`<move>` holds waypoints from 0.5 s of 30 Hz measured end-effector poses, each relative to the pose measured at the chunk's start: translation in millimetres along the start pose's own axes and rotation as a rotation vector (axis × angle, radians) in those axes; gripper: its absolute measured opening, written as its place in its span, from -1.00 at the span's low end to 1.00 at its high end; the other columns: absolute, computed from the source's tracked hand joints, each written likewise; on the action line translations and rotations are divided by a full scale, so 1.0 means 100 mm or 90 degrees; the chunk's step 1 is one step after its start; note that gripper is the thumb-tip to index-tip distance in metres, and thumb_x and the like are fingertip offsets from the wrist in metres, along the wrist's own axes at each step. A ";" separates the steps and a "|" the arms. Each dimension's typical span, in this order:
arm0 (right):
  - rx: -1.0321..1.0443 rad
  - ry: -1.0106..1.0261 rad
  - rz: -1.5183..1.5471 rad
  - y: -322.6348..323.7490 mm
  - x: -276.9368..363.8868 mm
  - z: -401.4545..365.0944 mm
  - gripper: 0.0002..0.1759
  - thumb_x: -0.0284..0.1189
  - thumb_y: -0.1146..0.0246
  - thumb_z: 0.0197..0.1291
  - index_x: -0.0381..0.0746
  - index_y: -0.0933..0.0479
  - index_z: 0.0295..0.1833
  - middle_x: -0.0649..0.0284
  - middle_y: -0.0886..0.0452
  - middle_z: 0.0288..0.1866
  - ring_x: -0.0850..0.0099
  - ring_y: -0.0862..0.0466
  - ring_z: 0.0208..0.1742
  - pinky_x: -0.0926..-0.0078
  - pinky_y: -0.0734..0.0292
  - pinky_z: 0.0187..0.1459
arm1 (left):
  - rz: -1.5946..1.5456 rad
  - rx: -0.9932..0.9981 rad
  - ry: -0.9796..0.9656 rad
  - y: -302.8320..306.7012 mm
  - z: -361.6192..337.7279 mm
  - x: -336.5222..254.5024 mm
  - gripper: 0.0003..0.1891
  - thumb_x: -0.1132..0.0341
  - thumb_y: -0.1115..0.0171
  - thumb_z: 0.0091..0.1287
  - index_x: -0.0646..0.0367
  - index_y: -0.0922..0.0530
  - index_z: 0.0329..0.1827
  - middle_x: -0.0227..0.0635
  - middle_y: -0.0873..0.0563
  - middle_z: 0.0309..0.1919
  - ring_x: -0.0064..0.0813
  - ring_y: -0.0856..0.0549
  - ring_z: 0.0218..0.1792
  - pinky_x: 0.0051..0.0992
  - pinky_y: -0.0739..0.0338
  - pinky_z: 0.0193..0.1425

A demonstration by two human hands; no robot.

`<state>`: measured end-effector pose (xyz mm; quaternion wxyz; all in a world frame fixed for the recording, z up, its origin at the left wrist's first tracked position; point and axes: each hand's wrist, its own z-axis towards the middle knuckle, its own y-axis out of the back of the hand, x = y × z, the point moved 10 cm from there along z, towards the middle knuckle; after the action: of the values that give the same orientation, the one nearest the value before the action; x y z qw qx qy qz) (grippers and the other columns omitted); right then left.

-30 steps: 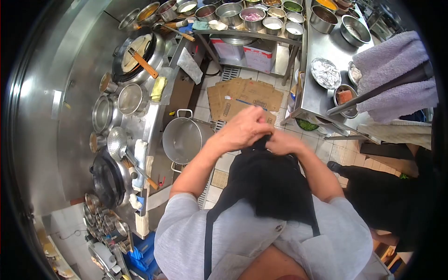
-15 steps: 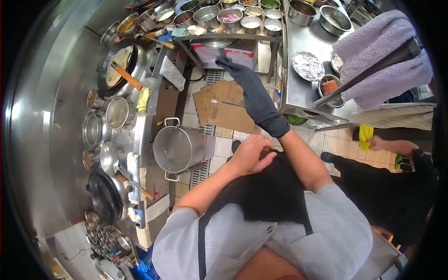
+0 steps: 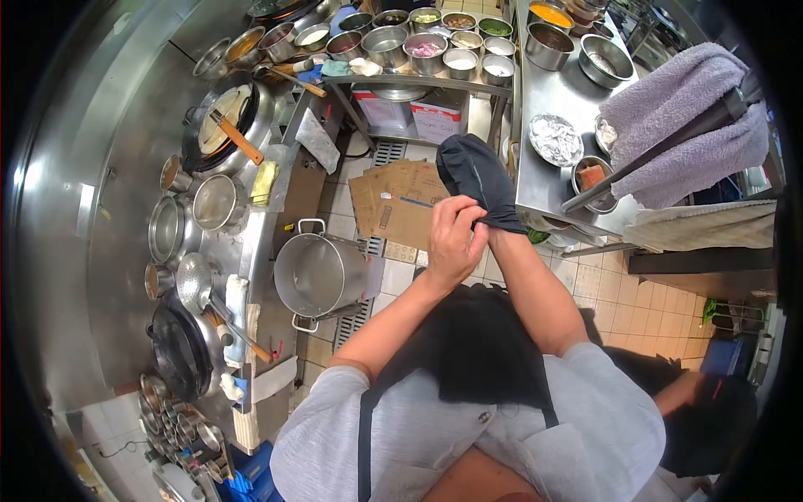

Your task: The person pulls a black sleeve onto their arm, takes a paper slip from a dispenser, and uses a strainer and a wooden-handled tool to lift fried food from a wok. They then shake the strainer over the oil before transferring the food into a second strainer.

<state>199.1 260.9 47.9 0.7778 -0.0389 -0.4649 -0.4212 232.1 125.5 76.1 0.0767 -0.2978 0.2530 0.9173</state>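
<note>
A black fabric sleeve [image 3: 478, 171] covers my right hand and wrist; the bare forearm shows below its edge. The right hand [image 3: 477, 159] itself is hidden inside the cloth, so its fingers do not show. My left hand [image 3: 454, 243] is bare and reaches across to the right wrist. Its fingers are closed on the lower edge of the sleeve there. Both hands are held in front of my black apron [image 3: 468, 351], above the floor.
A large metal pot [image 3: 319, 272] stands on the left. Woks, ladles and pans line the stove counter [image 3: 238, 259]. Ingredient bowls [image 3: 427, 50] fill the back shelf. At right are a steel table [image 3: 535, 180], hanging towels [image 3: 677, 125] and a person in black [image 3: 711, 427]. Cardboard [image 3: 401, 205] covers some floor.
The sleeve went from stretched out long to bunched over my right hand. My left hand has moved up to grip its edge. The person at right has moved lower in view.
</note>
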 end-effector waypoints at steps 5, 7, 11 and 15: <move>0.056 -0.281 0.023 -0.02 -0.69 0.21 -0.72 -0.29 -0.25 0.36 -0.27 -0.64 0.00 0.05 -0.71 -0.32 0.21 -0.74 -0.31 0.30 -0.63 -0.20 | -0.228 0.132 0.077 -0.40 -0.11 -0.18 -0.81 0.48 -0.19 0.27 0.29 -0.53 -0.08 0.00 -0.61 -0.29 -0.01 -0.64 -0.25 -0.19 -0.54 -0.14; 0.005 -0.340 -0.004 0.06 -0.98 0.37 -0.71 -0.28 -0.22 0.36 -0.27 -0.65 -0.02 0.04 -0.70 -0.40 0.15 -0.73 -0.38 0.21 -0.62 -0.26 | -0.225 0.177 0.130 -0.44 -0.15 -0.29 -0.81 0.45 -0.19 0.29 0.31 -0.52 -0.08 0.00 -0.60 -0.34 -0.03 -0.63 -0.32 -0.19 -0.53 -0.20; -0.157 -0.153 -0.311 0.35 -0.92 0.76 -0.67 -0.24 -0.18 0.35 -0.29 -0.66 -0.04 0.01 -0.67 -0.50 0.08 -0.71 -0.48 0.09 -0.58 -0.33 | -0.267 0.201 0.182 -0.30 -0.12 -0.57 -0.81 0.40 -0.20 0.35 0.34 -0.51 -0.07 0.00 -0.61 -0.40 -0.08 -0.62 -0.43 -0.22 -0.49 -0.30; -0.112 -0.116 -0.338 0.32 -0.41 1.07 -0.64 -0.19 -0.19 0.37 -0.27 -0.67 -0.04 -0.03 -0.73 -0.30 0.07 -0.74 -0.33 0.16 -0.60 -0.23 | -0.315 0.242 0.296 -0.22 -0.12 -0.49 -0.78 0.40 -0.25 0.31 0.29 -0.51 -0.05 -0.03 -0.63 -0.36 -0.19 -0.61 -0.45 -0.27 -0.47 -0.33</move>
<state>138.8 355.5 87.8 0.5888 -0.0206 -0.4886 -0.6436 283.7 138.6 87.6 0.2899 -0.5301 0.3494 0.7161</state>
